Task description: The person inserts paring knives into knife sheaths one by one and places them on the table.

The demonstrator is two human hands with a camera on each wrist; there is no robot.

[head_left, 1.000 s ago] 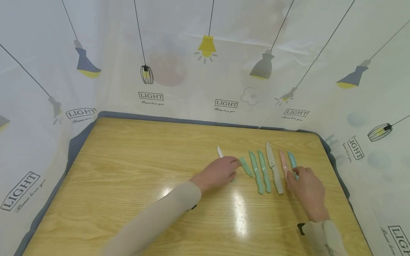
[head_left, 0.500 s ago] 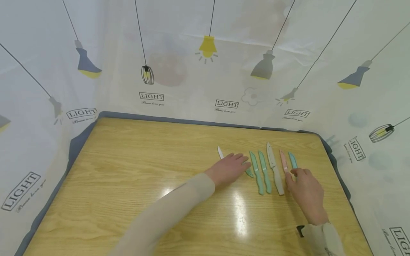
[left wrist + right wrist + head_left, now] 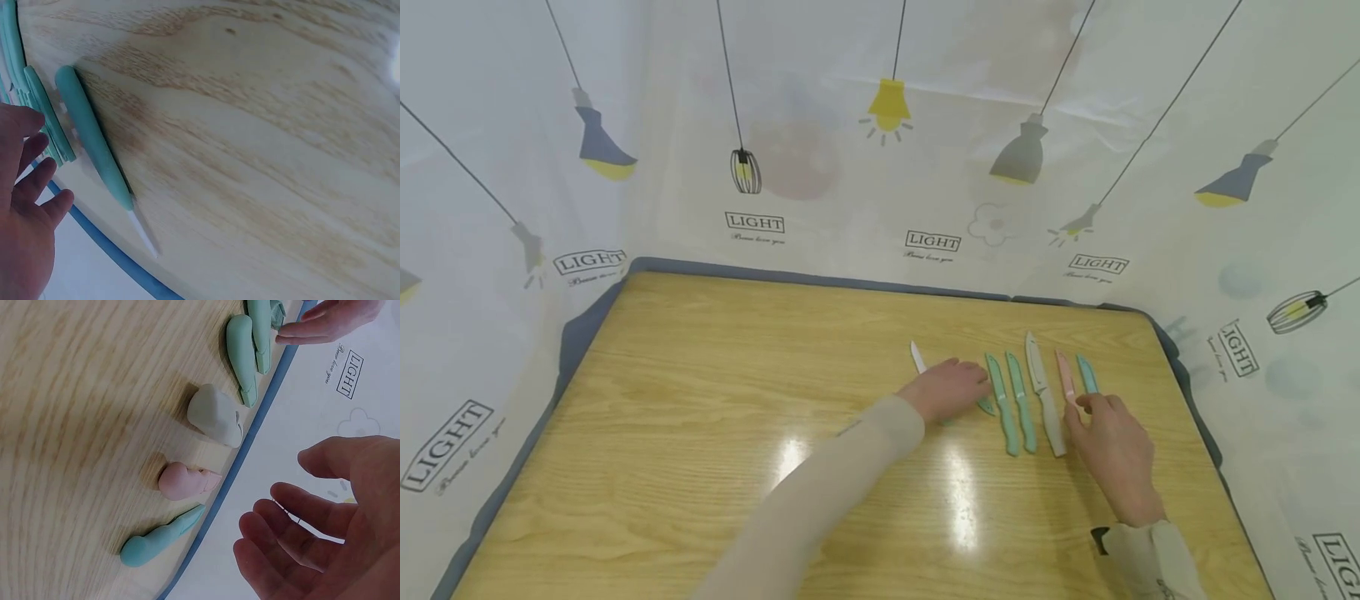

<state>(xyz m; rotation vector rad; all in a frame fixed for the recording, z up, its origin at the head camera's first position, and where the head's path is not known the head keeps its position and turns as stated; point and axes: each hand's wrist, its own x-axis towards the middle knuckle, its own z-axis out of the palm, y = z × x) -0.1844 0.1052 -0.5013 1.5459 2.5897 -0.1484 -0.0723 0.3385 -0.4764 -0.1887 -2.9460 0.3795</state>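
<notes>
My left hand [image 3: 950, 389] reaches over a loose green knife sheath [image 3: 987, 407], covering most of it. In the left wrist view, its loosely bent fingers are right beside that sheath. A bare knife with a green handle [image 3: 94, 134] and a pale blade [image 3: 144, 234] lies just to its left. My right hand [image 3: 1112, 450] hovers with relaxed fingers over the handles of a pink knife [image 3: 1066, 375] and a blue knife [image 3: 1086, 373]; in the right wrist view nothing is between its fingers. The blue handle is mostly hidden in the head view.
Two green sheathed knives [image 3: 1000, 408] and a larger off-white knife [image 3: 1043, 400] lie in a row between my hands, tips toward the back edge. All rest on a wood-grain table [image 3: 700, 400]. A lamp-patterned cloth [image 3: 820, 192] surrounds its back and sides.
My left hand has moved right, from beside the loose green sheath to over it. The right hand has shifted slightly left and off the blue knife. The knives lie as before.
</notes>
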